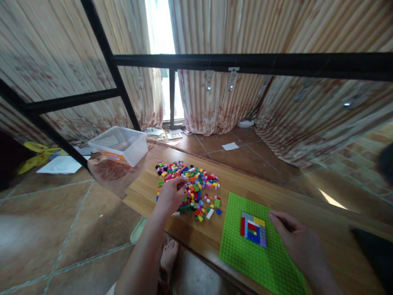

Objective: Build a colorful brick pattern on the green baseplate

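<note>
The left hand (172,196) is over the pile of bricks (196,188) on the table (139,190), and picking there would likely go best with a light pinch from above on one brick lying loose, its neighbours left undisturbed. Pieces at the pile's near right edge, such as the white brick (210,213) and the blue brick (218,212), lie apart from most others and should be easier to grip cleanly than those heaped in the middle. Turning a brick studs-up before it leaves the pile would probably save fumbling later. The left hand is mostly closed, thumb and forefinger drawn near each other among the bricks; whether a piece sits between them cannot be told. The right hand (294,237) is loosely curled above the right side of the green plate (245,266), its fingertips just beside the square patch (253,229) of red, white, blue, purple, grey and yellow bricks. No brick shows in that hand, though its inner side is partly hidden, so its hold cannot be told either. The plate lies right of the pile.
</note>
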{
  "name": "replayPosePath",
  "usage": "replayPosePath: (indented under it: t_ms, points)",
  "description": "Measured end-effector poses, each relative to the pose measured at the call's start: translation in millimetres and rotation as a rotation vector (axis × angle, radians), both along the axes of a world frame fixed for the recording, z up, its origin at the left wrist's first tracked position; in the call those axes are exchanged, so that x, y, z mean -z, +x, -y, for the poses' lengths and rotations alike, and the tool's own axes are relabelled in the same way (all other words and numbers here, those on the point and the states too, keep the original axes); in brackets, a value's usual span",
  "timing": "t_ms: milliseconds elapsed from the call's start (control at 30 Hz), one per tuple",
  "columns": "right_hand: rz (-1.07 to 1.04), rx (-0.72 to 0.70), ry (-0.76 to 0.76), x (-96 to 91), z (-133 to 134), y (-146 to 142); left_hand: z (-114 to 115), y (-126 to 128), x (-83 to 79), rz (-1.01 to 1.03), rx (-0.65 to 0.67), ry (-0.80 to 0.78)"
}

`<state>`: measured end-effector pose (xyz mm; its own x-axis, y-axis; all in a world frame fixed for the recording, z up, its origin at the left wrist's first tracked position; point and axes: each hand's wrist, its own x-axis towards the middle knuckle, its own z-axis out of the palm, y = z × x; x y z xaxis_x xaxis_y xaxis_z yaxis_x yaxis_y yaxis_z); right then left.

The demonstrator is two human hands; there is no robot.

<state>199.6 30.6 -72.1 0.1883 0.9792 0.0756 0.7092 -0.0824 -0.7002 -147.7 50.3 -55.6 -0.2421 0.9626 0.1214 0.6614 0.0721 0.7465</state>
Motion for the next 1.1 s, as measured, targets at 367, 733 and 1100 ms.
replayPosePath:
  t_ms: [367,733,1100]
  points:
    - [0.019,-0.007,-0.018,-1.9,1.0,-8.0,14.1,-2.9,-19.1,-0.257,0.113,-0.158]
    - [0.014,-0.052,0.015,-6.7,3.5,-11.1,9.7,2.1,-14.5,-0.351,0.184,-0.132]
    - [-0.038,-0.057,0.047,-16.2,4.4,-17.9,11.6,52.8,-14.5,0.086,0.36,0.182]
